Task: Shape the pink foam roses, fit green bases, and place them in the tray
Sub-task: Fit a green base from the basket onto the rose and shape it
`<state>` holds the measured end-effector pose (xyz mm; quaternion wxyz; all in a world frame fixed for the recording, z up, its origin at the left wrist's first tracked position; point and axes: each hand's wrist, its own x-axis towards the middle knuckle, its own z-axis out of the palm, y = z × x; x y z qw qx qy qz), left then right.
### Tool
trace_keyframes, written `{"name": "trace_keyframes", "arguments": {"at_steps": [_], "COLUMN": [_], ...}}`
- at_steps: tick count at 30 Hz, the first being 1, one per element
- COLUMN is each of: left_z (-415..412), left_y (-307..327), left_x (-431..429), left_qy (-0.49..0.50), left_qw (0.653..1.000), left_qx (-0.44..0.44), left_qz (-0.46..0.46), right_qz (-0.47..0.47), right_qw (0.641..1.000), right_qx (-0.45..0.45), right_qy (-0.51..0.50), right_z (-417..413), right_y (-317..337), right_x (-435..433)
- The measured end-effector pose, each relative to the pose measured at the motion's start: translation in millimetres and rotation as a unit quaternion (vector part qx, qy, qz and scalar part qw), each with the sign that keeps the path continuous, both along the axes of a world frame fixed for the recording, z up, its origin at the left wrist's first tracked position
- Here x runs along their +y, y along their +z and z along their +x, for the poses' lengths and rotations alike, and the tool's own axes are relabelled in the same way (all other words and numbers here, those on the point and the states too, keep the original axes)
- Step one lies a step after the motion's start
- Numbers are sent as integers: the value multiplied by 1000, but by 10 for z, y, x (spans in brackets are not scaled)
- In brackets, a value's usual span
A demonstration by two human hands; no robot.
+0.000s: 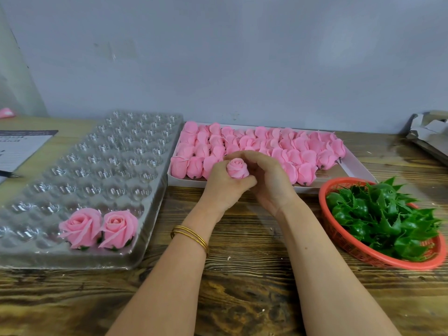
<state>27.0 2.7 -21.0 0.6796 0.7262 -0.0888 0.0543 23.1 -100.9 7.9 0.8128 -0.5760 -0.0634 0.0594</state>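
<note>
A small pink foam rose [237, 168] sits upright between my two hands over the middle of the wooden table. My left hand [224, 186] grips its lower part from the left. My right hand [269, 183] curls round it from the right and behind. A clear plastic tray [101, 166] with many cups lies on the left; two opened pink roses [98, 227] with green bases stand in its near row. A white box [358, 166] behind my hands holds several closed pink rosebuds [266, 144]. A red basket [378, 259] on the right holds green bases [385, 214].
A sheet of paper [21, 146] and a pen [9, 174] lie at the far left. Folded grey cardboard [429, 132] sits at the far right by the wall. Bare wooden table [242, 275] shows near me. A pink object [6, 112] lies at the back left.
</note>
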Motion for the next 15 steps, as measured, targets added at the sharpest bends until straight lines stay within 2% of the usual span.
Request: {"name": "trace_keyframes", "arguments": {"at_steps": [6, 12, 15], "left_z": [0, 56, 56], "left_y": [46, 37, 48], "left_x": [15, 29, 44], "left_qy": [60, 98, 107], "left_qw": [996, 994, 991], "left_qx": [-29, -14, -11], "left_qz": [-51, -40, -81], "right_qz": [48, 78, 86], "right_qw": [999, 997, 996], "right_qx": [22, 23, 26], "right_qy": [-12, -4, 0], "right_z": [22, 70, 85], "right_y": [-1, -54, -83], "right_x": [4, -9, -9]}}
